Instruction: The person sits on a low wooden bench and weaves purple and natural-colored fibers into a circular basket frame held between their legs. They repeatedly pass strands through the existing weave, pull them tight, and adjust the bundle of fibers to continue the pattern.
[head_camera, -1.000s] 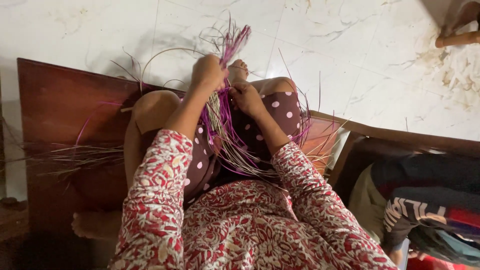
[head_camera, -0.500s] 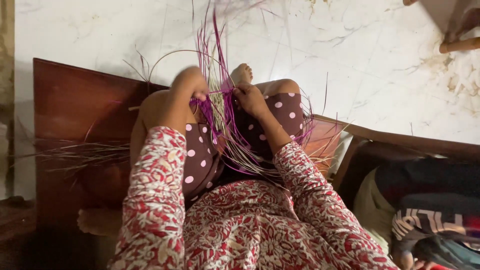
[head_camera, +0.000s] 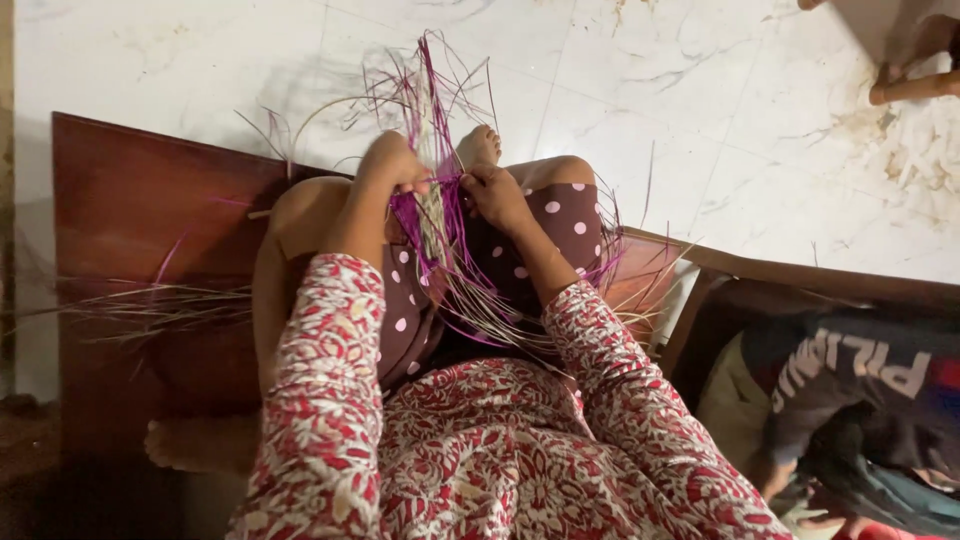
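Over my lap I hold a bundle of thin purple and pale straw strands (head_camera: 436, 215). My left hand (head_camera: 392, 162) is closed around the strands near the top of the woven part. My right hand (head_camera: 494, 195) pinches the same strands just to the right of it. Loose ends fan upward past my foot (head_camera: 478, 147) and trail down across my dotted maroon trousers (head_camera: 560, 222). My sleeves are red and white with a floral print.
I sit on a dark red wooden board (head_camera: 130, 200) over a white marbled floor (head_camera: 700, 90). Loose straw strands (head_camera: 150, 305) lie on the board at the left. A pile of dark clothes (head_camera: 860, 400) sits at the right. Pale scraps (head_camera: 930, 150) litter the floor at the upper right.
The view has shifted a little and my hands have worked along the strands. The upright loose ends have swung and spread. Both hands keep their hold on the bundle.
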